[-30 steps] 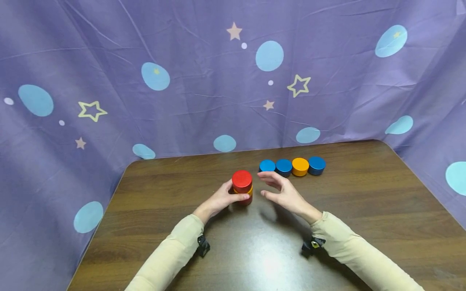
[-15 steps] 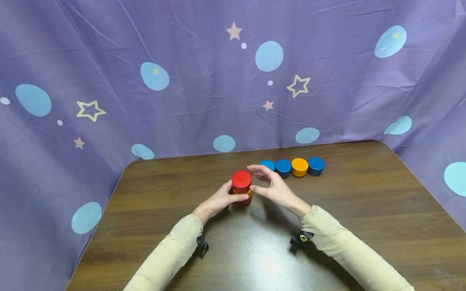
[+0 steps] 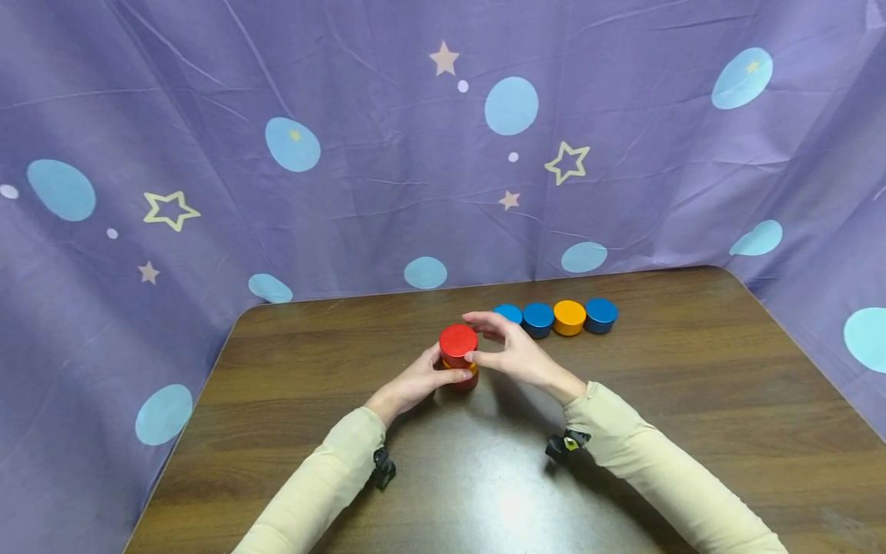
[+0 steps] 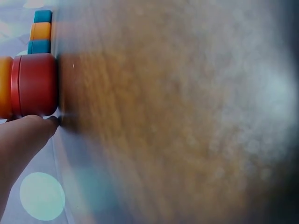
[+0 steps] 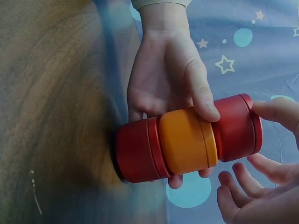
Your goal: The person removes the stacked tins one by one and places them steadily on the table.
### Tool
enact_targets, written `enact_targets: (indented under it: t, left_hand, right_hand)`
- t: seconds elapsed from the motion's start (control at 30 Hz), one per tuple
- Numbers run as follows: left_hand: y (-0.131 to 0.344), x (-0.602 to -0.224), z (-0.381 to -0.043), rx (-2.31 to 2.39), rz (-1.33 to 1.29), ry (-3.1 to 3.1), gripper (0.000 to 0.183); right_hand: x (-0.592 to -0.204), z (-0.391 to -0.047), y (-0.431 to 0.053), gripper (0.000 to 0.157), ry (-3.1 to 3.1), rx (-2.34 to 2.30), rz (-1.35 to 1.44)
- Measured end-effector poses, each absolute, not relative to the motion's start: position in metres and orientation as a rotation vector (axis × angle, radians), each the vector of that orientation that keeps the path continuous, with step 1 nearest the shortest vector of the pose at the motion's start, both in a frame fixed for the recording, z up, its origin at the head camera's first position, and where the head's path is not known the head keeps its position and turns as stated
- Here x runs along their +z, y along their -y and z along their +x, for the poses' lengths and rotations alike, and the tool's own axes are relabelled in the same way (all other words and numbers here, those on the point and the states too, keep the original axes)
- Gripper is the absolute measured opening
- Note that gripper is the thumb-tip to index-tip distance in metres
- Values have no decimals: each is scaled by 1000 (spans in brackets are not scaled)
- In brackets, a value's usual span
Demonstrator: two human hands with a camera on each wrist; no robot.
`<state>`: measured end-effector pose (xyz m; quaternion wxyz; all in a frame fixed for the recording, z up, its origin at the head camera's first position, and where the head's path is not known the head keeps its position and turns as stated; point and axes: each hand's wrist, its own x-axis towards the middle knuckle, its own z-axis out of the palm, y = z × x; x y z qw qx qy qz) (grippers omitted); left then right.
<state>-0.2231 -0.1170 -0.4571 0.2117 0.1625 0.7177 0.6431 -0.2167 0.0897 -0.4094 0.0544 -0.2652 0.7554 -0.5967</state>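
Observation:
Three round lidded tins stand stacked on the table in the head view. The upper red tin (image 3: pixel 458 341) is on top, an orange tin (image 5: pixel 187 140) in the middle and a lower red tin (image 5: pixel 138 151) at the base. My left hand (image 3: pixel 415 385) grips the stack at the orange tin from the left, its thumb across the front and its fingertips behind. From the right, my right hand (image 3: pixel 519 354) holds the upper red tin by its lid edge between thumb and fingers. The left wrist view shows the lower red tin close to the table.
Behind my right hand, several more tins stand in a row: a light blue tin (image 3: pixel 508 314), a blue tin (image 3: pixel 538 319), another orange tin (image 3: pixel 570 318) and a dark blue tin (image 3: pixel 601 315). A purple patterned curtain (image 3: pixel 374 192) hangs behind the wooden table (image 3: pixel 311 338).
My right hand has moved left from beside the stack and taken hold of the upper red tin. The left hand keeps its grip, and the stack looks unmoved.

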Motion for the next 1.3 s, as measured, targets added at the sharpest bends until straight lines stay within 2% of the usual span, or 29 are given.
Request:
enact_targets:
  t: [0.3,0.6,0.83,1.3]
  left_hand:
    - [118,-458,-223,1793,461,-1959,64]
    - [118,-458,-225,1787,519,-1933,72]
    - [119,-457,-226,1739,558,-1966,57]
    - [119,-457,-227,1717,575,-1983,60]
  right_hand:
    - [-414,-216,-89,52,-2332,-1792,-784]
    - [-417,-215,-95,50,-2368,-1856,-724]
    - [-422,-212,-110,51,-2357,-1971,-696]
    - [-423,-211,-151,50,-2437,-2080,-394]
